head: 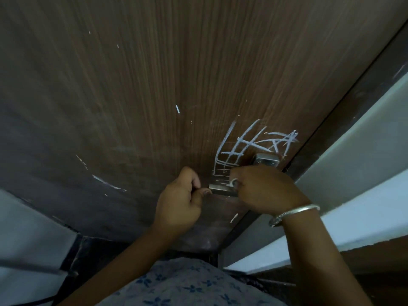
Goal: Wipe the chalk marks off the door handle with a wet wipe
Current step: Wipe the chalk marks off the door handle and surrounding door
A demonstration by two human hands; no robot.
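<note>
While the right hand (265,186) closes over the door handle (220,189), only a short stretch of the metal lever shows between the two hands. The handle sits near the right edge of the door (143,85), low in the view. Its metal base (266,161) is just above the right hand's knuckles.

Right hand: fingers (241,183) curled down around the lever. A small white fold of wet wipe (232,182) shows at the fingertips, pressed against the top of the lever. The rest of the wipe is hidden under the hand.

Left hand (180,199): fingers curled in, thumb (205,192) tip touching the free end of the lever. Cannot tell whether this hand pinches the lever end or is only closed beside it.

Chalk marks (249,143): white crossed lines, grid-like, on the door face directly above the handle and running down to it. Faint white lines reach the lever's top edge.

Other white streaks on the door: one long streak (106,182) toward the lower left, one short dash (177,108) near mid-door, one short streak (234,217) below the handle.

Right wrist carries a silver bangle (295,212). A dark door frame (344,111) runs along the door's right edge, with a pale wall (353,155) beyond it. A pale garment with blue flowers (187,283) fills the bottom centre.
</note>
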